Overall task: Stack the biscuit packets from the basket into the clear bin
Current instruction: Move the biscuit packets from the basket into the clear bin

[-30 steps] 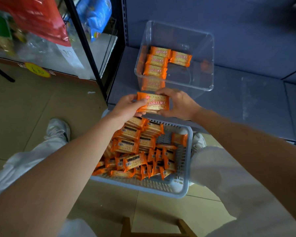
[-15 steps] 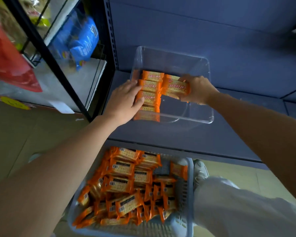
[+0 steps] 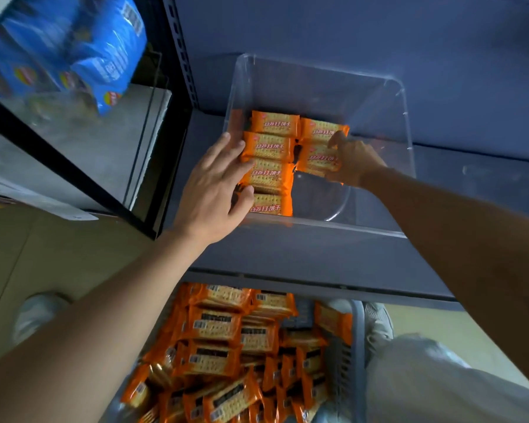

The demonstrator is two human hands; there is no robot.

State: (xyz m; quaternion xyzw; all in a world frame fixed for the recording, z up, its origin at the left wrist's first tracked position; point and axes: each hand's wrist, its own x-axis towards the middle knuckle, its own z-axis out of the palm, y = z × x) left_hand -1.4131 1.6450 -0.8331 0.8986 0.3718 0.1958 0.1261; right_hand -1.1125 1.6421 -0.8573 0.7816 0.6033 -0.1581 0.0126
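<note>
The left hand (image 3: 214,190), fingers straight and flat, presses against the left ends of the column of four orange foil biscuit packets (image 3: 269,175). These lie along the left wall of the clear rectangular plastic bin (image 3: 318,228), which sits on the grey shelf (image 3: 287,257). That seems the right job for this hand: a brace, so the row does not skid while its neighbour goes in. Just beside the column, the single orange biscuit packet (image 3: 316,160) sits low over the bin floor, close against the lone back packet (image 3: 322,129); I cannot tell whether it has touched down. The right hand (image 3: 356,163) grips it, fingers curled round its right end. To finish well, lay it flat, label up like the others, and butt it against the back packet and the column. Then slide the fingers out sideways rather than lifting. The grey-blue slotted plastic basket (image 3: 356,346) below holds many more packets, so the task looks to be at an early stage.
</note>
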